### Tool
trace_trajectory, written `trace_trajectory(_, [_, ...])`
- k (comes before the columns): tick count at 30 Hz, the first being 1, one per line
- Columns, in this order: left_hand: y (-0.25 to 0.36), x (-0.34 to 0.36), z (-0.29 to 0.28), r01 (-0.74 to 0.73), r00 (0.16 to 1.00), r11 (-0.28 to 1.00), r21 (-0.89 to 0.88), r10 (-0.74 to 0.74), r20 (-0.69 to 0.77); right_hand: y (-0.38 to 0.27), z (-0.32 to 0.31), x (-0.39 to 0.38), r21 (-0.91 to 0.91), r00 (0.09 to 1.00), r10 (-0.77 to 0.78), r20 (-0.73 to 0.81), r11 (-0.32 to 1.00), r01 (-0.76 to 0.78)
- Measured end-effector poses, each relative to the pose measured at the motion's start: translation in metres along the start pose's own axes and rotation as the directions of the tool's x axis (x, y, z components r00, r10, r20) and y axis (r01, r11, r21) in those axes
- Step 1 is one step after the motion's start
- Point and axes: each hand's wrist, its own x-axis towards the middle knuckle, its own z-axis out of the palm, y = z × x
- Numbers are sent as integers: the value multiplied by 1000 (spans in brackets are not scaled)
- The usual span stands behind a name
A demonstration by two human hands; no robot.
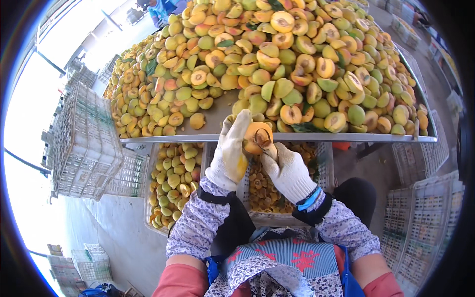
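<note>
My left hand (230, 151), in a stained white glove, holds a halved orange-yellow fruit (253, 132) just in front of the metal table's near lip. My right hand (284, 171), also gloved, is closed on a small looped metal tool (264, 136), whose curved end is at the fruit's cut face. Beyond both hands lies a large heap of yellow, green and blushed fruit (321, 74), many cut open, on the metal table (222, 101).
Below the table sit a crate of whole and cut fruit (173, 178) and a crate of small brown pieces (267, 185). Stacked plastic crates stand left (84, 143) and right (418, 222). Another person (161, 10) is at the far upper left.
</note>
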Motion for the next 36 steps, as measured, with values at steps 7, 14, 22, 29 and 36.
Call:
trace_trajectory(7, [8, -3, 38, 333, 898, 704, -627, -440, -16, 22, -9, -8, -12, 1000, 6, -13, 1000, -6])
trace_trajectory(14, [21, -9, 55, 437, 783, 482, -760, -619, 58, 44, 8, -14, 250, 995, 51, 85, 966, -71])
trace_trajectory(22, [29, -8, 55, 464, 791, 607, -645, -612, -7, 50, 20, -20, 221, 979, 95, 179, 966, -134])
trace_trajectory(29, [27, -10, 52, 521, 800, 669, -531, -600, 29, 41, 16, -25, 381, 905, 214, 368, 853, -357])
trace_trajectory(36, [24, -5, 35, 568, 823, 718, -402, -496, 276, 4, -29, -23, 376, 455, 238, 858, 311, -873])
